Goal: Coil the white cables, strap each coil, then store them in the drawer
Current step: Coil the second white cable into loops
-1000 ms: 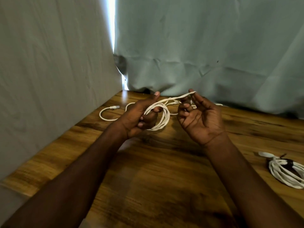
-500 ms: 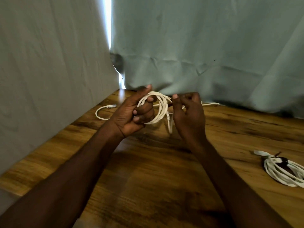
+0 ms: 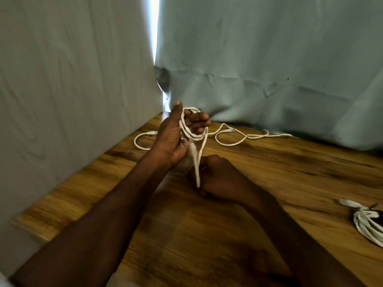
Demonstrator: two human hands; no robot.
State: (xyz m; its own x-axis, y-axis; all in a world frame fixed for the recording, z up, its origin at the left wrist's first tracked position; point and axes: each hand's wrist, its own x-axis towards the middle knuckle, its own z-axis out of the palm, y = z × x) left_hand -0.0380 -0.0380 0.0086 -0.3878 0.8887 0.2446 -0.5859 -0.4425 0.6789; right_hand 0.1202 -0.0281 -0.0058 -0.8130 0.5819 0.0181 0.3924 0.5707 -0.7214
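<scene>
Several loops of white cable [image 3: 191, 129] now sit round the left hand [image 3: 172, 139] above the table [image 3: 269, 172], fingers curled on them; right hand [image 3: 219, 177] has dropped, pinching the strand, winding unfinished.

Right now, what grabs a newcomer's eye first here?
The two hands mid-table: the left hand holds a half-wound coil of white cable, and the right hand below it grips a strand running down from the coil. Loose cable trails along the wooden table toward the curtain, and a finished strapped coil lies at the right edge.
</scene>
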